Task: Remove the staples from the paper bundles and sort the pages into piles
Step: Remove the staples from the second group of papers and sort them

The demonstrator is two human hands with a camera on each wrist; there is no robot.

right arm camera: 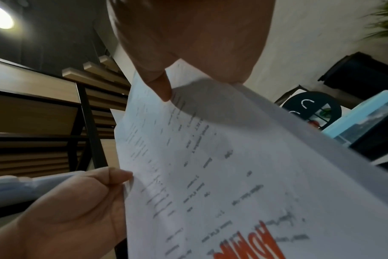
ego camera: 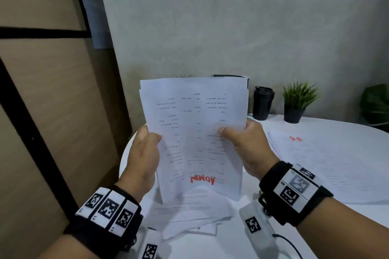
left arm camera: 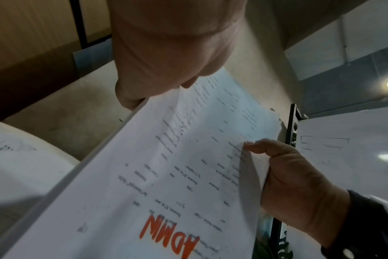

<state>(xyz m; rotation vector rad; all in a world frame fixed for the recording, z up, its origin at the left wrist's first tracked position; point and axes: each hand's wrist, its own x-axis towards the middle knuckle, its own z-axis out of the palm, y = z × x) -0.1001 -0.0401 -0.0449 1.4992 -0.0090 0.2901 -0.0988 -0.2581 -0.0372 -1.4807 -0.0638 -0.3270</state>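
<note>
I hold a bundle of printed pages [ego camera: 195,132] upright above the table, upside down to me, with red "ADMIN" written near its lower edge. My left hand [ego camera: 147,145] grips its left edge, thumb on the front. My right hand [ego camera: 242,139] grips the right edge, thumb pressed on the top page. In the left wrist view the pages [left arm camera: 166,175] run from my left hand [left arm camera: 157,73] to the right hand [left arm camera: 284,168]. In the right wrist view my right thumb [right arm camera: 162,87] presses the pages [right arm camera: 210,175]. No staple is visible.
Loose pages [ego camera: 189,212] lie on the round white table [ego camera: 347,212] under the bundle. A pile marked "HR" [ego camera: 315,153] lies to the right. A black cup [ego camera: 263,105] and a potted plant [ego camera: 296,103] stand at the back by the wall. Wooden panels [ego camera: 52,111] stand at left.
</note>
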